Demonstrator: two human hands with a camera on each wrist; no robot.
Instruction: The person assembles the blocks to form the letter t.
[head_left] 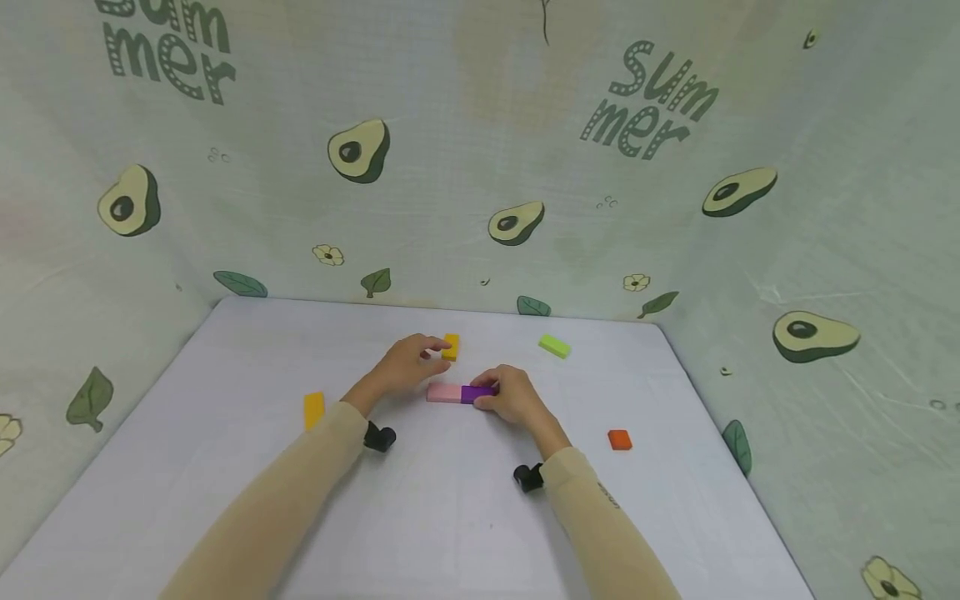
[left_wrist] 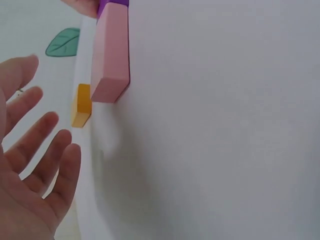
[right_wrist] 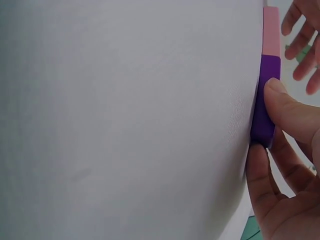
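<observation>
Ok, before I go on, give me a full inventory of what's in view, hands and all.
Pink block: 1, pink, mid-table, end to end with purple
Purple block: 1, purple, right of pink
Far yellow block: 1, yellow, behind pink
Near yellow block: 1, yellow, left, by the left sleeve
Green block: 1, lime, far right
Red block: 1, orange-red, right
Table: 1, white, under the blocks
Backdrop: pale green, behind and at both sides, printed with avocados, leaves, flowers, "summer"
Wrist cameras: 2, black, one per wrist
Sleeves: 2, beige, on both arms
Left hand: 1, bare, near far yellow block, holding nothing
Right hand: 1, bare, pinching purple
</observation>
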